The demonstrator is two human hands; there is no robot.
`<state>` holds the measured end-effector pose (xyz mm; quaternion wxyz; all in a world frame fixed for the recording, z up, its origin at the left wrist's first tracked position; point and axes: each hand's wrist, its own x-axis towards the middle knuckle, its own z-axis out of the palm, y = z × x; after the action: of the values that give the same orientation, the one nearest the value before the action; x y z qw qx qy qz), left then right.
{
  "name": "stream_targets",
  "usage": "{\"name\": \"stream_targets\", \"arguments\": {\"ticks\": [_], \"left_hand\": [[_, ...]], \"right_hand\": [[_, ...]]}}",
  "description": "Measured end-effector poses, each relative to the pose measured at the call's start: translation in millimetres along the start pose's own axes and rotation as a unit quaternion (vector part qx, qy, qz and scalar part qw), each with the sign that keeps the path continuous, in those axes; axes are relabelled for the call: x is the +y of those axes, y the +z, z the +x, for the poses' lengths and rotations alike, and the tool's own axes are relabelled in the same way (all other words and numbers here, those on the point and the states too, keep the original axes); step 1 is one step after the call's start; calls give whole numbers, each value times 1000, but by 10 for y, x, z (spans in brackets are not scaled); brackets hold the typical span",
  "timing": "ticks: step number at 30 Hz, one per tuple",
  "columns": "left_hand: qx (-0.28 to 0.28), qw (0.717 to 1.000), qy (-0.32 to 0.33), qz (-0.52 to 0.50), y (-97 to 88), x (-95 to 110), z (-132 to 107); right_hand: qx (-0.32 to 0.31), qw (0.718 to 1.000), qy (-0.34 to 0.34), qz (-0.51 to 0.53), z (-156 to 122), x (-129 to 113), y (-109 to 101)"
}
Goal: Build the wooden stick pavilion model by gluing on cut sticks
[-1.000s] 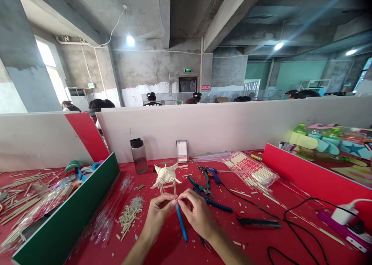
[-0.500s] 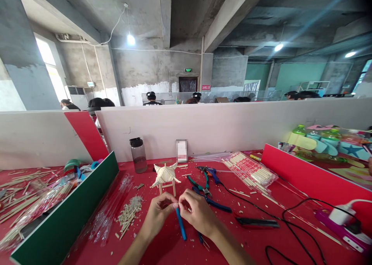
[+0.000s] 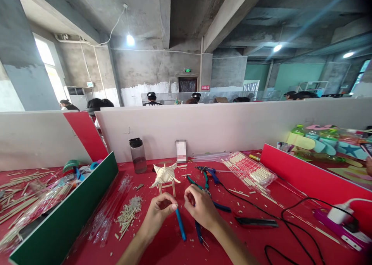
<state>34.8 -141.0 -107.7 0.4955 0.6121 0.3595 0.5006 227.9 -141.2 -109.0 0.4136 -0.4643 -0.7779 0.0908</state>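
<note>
The left hand (image 3: 160, 211) and right hand (image 3: 200, 207) curled, grip unclear; a slim blue rod (image 3: 180, 225) lay between; a ribbed-roofed stick pavilion (image 3: 165, 175) stood beyond.

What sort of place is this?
Probably a shared craft workshop in an unfinished-looking building: there's a small stick-built model, a plastic pack of thin sticks, and bare concrete beams overhead.

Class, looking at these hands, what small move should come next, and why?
Probably grasp the blue stick with the left hand: its upper end is right by that hand, while the right hand is farther away. Whether the left pinches something tiny is unclear.
</note>
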Motion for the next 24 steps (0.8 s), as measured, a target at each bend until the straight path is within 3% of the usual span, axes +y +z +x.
{"name": "stream_targets", "arguments": {"ticks": [4, 12, 24], "left_hand": [[4, 1000, 1, -19, 6, 12, 6], [-19, 997, -43, -65, 19, -40, 21], [-65, 990, -48, -112, 5, -146, 42]], "right_hand": [[21, 999, 30, 26, 24, 55, -72], [-12, 994, -35, 105, -2, -131, -98], [-62, 992, -60, 87, -27, -110, -34]]}}
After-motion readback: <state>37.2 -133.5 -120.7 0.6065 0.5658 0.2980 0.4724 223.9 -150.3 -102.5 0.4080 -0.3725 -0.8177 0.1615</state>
